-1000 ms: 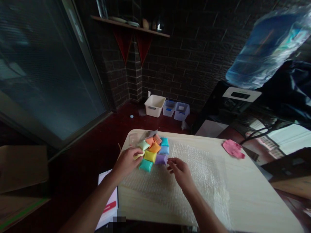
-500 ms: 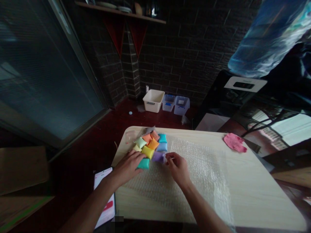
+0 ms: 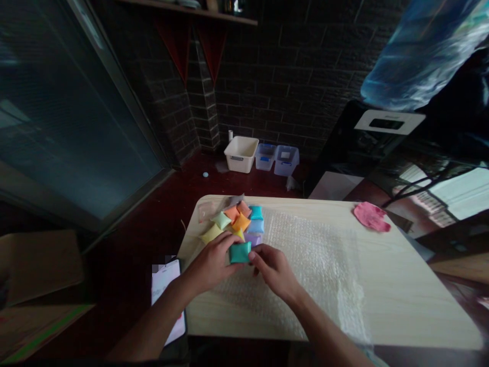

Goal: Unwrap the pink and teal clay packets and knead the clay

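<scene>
A cluster of several small coloured packets [image 3: 240,222] lies at the far left of a pale wooden table [image 3: 397,300], partly on a bubble-wrap sheet [image 3: 317,260]. Both hands hold one teal packet [image 3: 240,252] just in front of the cluster. My left hand [image 3: 212,262] grips its left end with curled fingers. My right hand [image 3: 273,267] pinches its right end. A pale yellow packet [image 3: 211,233] lies loose at the cluster's left edge.
A pink lump [image 3: 371,216] lies at the table's far right. A phone [image 3: 168,298] with a lit screen sits off the table's left edge. On the floor beyond stand a white bin [image 3: 242,154] and two clear boxes [image 3: 278,158]. A glass door fills the left.
My left hand let go of the pale yellow packet and took the teal one. My right hand came in and pinched the teal packet's other end. The camera tilted down slightly.
</scene>
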`<state>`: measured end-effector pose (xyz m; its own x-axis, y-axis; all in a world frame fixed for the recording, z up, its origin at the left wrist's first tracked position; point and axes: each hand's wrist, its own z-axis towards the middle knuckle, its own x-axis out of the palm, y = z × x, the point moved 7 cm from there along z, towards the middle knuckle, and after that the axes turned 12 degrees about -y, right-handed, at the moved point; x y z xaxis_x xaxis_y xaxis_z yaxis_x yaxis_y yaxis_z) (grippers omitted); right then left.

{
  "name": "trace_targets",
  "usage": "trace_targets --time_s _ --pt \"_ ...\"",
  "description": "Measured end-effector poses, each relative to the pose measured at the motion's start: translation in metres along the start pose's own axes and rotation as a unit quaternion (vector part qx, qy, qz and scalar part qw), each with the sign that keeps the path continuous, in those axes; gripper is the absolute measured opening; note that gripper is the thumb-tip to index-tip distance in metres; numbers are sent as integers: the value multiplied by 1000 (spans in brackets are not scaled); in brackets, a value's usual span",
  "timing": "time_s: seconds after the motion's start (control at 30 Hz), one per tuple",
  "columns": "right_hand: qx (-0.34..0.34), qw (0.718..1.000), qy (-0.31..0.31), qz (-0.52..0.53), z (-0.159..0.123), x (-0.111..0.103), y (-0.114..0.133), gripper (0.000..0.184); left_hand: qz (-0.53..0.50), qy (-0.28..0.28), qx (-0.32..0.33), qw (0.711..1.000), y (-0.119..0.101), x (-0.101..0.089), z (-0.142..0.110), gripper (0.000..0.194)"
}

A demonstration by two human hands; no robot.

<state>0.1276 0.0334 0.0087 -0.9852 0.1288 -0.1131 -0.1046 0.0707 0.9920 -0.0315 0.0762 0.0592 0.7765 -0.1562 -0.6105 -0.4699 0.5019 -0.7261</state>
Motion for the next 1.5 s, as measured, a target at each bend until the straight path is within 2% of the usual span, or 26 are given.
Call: trace_targets --time_s 0.13,0.2,0.3,0.37,0.43,0.57,0.7,0.8,0.93,1.03,1.1,1.2,1.3,1.5 --pt "6 1000 18 19 -3 4 2 39 -46 -6 -39 998 1 4 -3 38" --pt "27 998 26 45 -3 6 4 39 -115 -6 -80 990 5 6 -3 42" --pt "59 992 40 108 -3 9 9 40 -271 4 -152 951 11 10 -1 51" --pt "62 986 39 149 -2 8 14 38 -334 0 -178 926 13 10 1 46" --pt "57 983 33 169 -1 6 16 36 -348 -19 -192 917 16 7 3 36" --pt "29 989 15 142 1 1 16 29 -321 -65 -199 924 22 0 3 25" --pt "12 991 3 130 1 -2 14 33 -219 -71 -144 963 11 -3 2 14" --pt "18 996 19 90 1 1 11 26 -154 -62 -105 980 0 0 1 15" --pt "11 998 1 55 2 -3 9 29 -180 -51 -119 975 3 9 -2 16" --pt "-13 999 -25 32 2 -7 10 29 -223 -40 -151 962 12 15 -5 21" --pt "-36 999 -36 -7 1 -9 10 29 -221 -34 -159 962 14 17 -6 17" --pt "-75 994 -49 -66 -2 -10 12 27 -153 -29 -125 980 6 13 -4 10" --pt "-102 989 -47 -95 -5 -9 16 25 -83 -30 -68 994 -7 9 -1 14" --pt "-122 987 -4 -101 -5 -4 25 28 -78 2 -56 995 -10 13 -3 22"
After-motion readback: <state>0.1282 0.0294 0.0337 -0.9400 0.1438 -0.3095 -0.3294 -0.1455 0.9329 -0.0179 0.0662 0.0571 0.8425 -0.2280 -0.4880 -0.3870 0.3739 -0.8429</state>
